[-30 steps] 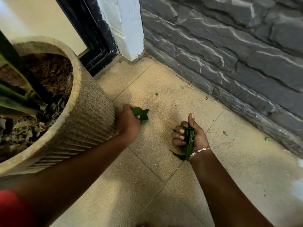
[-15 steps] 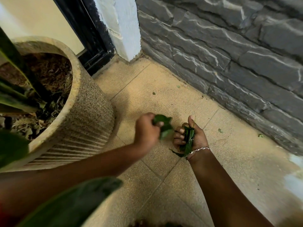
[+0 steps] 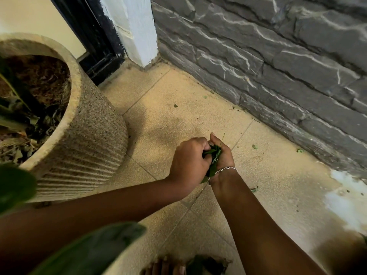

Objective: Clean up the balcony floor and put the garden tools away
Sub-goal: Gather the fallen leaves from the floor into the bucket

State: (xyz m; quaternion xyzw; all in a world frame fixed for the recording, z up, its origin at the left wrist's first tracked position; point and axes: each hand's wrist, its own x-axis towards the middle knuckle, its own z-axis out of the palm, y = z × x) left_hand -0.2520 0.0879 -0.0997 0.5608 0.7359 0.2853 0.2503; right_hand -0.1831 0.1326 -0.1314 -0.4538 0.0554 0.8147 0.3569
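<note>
Leaves [image 3: 214, 155]: small dark-green bunch, held above the floor [image 3: 168, 124], mid-frame, between the two hands. Left hand [image 3: 188, 161]: knuckles up, fingers curled onto the bunch, pressing it into the other palm. Right hand [image 3: 223, 157]: palm up, holds the bunch, thumb raised; its other fingers are hidden behind the left hand. Leaf tips stick out at the right wrist, beside a thin bracelet [image 3: 228, 168]. Floor: beige tiles with a few green scraps [image 3: 175, 105], scattered far of the hands and right toward the wall [image 3: 278, 62], which is grey stone. Left: ribbed pot [image 3: 89, 139] standing on the floor, with brown litter and plant stems inside. Far corner: white pillar [image 3: 135, 26] with a black door frame [image 3: 93, 36] left of it. Near edge: toes [image 3: 164, 268] just beside a dark pile [image 3: 204, 264] of more greenery; a blurred leaf [image 3: 89, 251] crosses the near left.
</note>
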